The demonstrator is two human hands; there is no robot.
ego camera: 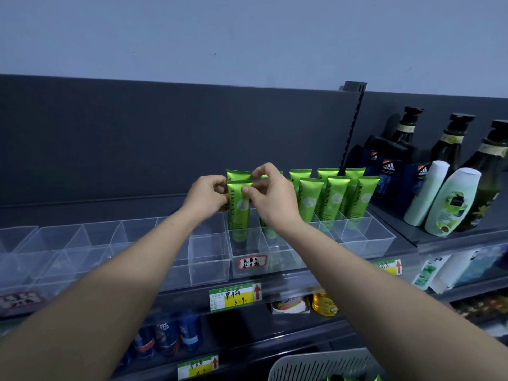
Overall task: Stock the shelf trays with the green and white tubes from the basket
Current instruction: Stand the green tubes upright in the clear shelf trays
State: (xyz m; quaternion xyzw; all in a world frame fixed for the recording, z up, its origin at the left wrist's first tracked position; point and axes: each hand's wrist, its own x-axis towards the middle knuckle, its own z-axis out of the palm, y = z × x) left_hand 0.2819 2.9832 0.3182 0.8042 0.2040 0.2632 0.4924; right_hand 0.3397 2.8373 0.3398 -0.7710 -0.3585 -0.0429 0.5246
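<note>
**Both hands on one green tube at the shelf tray**

Two bare forearms reach up and forward from the lower corners and meet at the middle of the shelf (302,284). The left hand (206,195) has its fingers curled against the left edge of an upright green tube (238,207), near the crimped top. The right hand (270,195) pinches the same tube's upper right edge between thumb and forefinger, with the other fingers curled above.

The tube stands cap down in a compartment of the clear trays (368,240), above a handwritten label (252,262) on the tray front. A second tube (237,174) stands just behind it. More green tubes (335,199) fill the compartments to the right in two rows, while the compartments to the left hold nothing.

The shelf has a dark grey back panel under a pale blue-grey wall. A green and yellow price tag (235,296) hangs on its front edge. Dark pump bottles (450,144) and white bottles (450,204) stand on the next bay to the right. A grey perforated basket (324,362) shows at the bottom edge, with green tube ends in it.
</note>
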